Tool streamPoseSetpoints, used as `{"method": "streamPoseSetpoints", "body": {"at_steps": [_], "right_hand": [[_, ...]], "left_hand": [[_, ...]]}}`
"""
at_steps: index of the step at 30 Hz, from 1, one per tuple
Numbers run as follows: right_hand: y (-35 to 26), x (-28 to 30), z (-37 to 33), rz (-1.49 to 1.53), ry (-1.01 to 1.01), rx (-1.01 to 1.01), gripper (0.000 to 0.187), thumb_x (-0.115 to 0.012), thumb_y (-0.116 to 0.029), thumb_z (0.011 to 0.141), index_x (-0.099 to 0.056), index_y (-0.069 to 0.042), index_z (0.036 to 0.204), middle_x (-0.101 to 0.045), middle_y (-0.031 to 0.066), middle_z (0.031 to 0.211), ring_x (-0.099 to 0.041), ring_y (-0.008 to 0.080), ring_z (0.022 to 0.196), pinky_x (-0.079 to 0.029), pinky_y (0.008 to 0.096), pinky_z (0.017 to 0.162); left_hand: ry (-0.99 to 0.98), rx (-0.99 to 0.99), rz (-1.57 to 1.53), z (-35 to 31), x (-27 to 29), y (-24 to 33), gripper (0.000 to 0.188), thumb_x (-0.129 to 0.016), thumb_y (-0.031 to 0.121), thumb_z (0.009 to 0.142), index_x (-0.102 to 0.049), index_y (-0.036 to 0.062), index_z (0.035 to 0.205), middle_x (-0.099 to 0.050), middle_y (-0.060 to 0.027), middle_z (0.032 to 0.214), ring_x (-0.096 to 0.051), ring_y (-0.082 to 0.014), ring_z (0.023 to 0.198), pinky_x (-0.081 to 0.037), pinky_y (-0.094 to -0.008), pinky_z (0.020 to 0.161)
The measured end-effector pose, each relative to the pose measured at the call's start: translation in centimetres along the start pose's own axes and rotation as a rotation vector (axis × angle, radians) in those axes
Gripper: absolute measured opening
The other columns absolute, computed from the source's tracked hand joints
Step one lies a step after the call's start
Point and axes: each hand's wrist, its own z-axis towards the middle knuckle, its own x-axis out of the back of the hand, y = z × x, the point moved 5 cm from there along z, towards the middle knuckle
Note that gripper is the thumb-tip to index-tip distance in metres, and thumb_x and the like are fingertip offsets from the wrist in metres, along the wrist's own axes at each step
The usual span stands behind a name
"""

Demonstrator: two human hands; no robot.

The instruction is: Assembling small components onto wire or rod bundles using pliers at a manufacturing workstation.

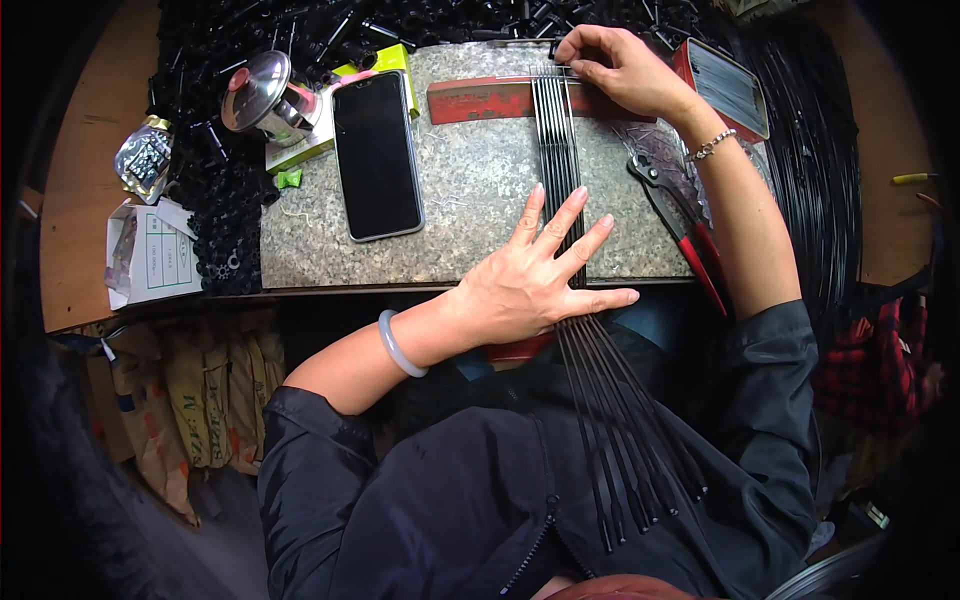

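Note:
A row of thin black rods [557, 150], looking like umbrella ribs, runs across a speckled stone slab [470, 240] toward me. Their near ends fan out over my lap. My left hand [525, 285] lies flat across them at the slab's near edge, fingers spread. At the far ends, which rest over a red metal bar [480, 102], my right hand [620, 72] has thumb and index finger pinched together. What is between those fingertips is too small to make out. Red-handled pliers [682, 225] lie on the slab below my right forearm.
A phone [378, 155] leans on a yellow-green box [305, 148] by a lidded metal cup [262, 95]. Far right are a tin of thin wires [722, 88] and a bundle of black rods [815, 180]. Black parts [400, 22] heap behind; a white box [155, 255] stands left.

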Motion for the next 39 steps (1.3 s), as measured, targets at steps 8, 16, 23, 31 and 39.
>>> {"method": "streamPoseSetpoints", "body": {"at_steps": [8, 16, 23, 31, 39], "right_hand": [[-1.9, -0.3, -0.2, 0.022, -0.023, -0.046, 0.011, -0.053, 0.000, 0.087, -0.056, 0.002, 0.098, -0.059, 0.0014, 0.091, -0.054, 0.0071, 0.089, -0.043, 0.0218, 0.085], [0.0, -0.1, -0.2, 0.061, -0.017, -0.022, 0.012, -0.052, 0.001, 0.087, -0.056, 0.002, 0.099, -0.060, 0.0033, 0.093, -0.054, 0.0086, 0.090, -0.044, 0.0234, 0.087], [-0.9, -0.6, 0.2, -0.006, 0.002, 0.029, 0.018, -0.050, 0.005, 0.084, -0.056, 0.001, 0.100, -0.059, 0.0033, 0.094, -0.054, 0.0090, 0.089, -0.044, 0.0227, 0.084], [-3.1, 0.4, 0.0, 0.140, 0.177, -0.055, 0.027, -0.055, -0.011, 0.090, -0.047, -0.008, 0.115, -0.050, 0.0106, 0.098, -0.056, 0.0197, 0.087, -0.051, 0.0314, 0.080], [-0.3, 4.4, -1.8, -0.702, 0.222, 0.088, 0.021, -0.068, -0.016, 0.078, -0.063, -0.005, 0.096, -0.057, 0.0102, 0.090, -0.055, 0.0260, 0.089, -0.046, 0.0347, 0.078]], "left_hand": [[-0.006, 0.009, -0.008, -0.1, 0.0, -0.1, 0.057, -0.059, 0.029, 0.076, -0.046, 0.0435, 0.129, -0.038, -0.0212, 0.137, -0.032, -0.0501, 0.128, -0.028, -0.0693, 0.096], [-0.010, 0.020, -0.030, 0.0, 0.1, -0.1, 0.059, -0.059, 0.024, 0.076, -0.046, 0.0433, 0.130, -0.038, -0.0210, 0.138, -0.030, -0.0501, 0.129, -0.028, -0.0686, 0.097], [-0.020, 0.014, -0.019, 0.0, 0.0, -0.1, 0.058, -0.059, 0.025, 0.076, -0.046, 0.0425, 0.130, -0.037, -0.0213, 0.138, -0.030, -0.0503, 0.129, -0.027, -0.0687, 0.097], [-0.005, 0.015, 0.000, -0.2, -0.2, -0.1, 0.057, -0.058, 0.026, 0.076, -0.046, 0.0417, 0.130, -0.038, -0.0210, 0.138, -0.031, -0.0499, 0.129, -0.027, -0.0682, 0.098], [-0.018, 0.008, -0.009, 0.1, 0.0, -0.1, 0.056, -0.060, 0.027, 0.076, -0.048, 0.0405, 0.129, -0.038, -0.0205, 0.138, -0.031, -0.0500, 0.129, -0.028, -0.0678, 0.098]]}}
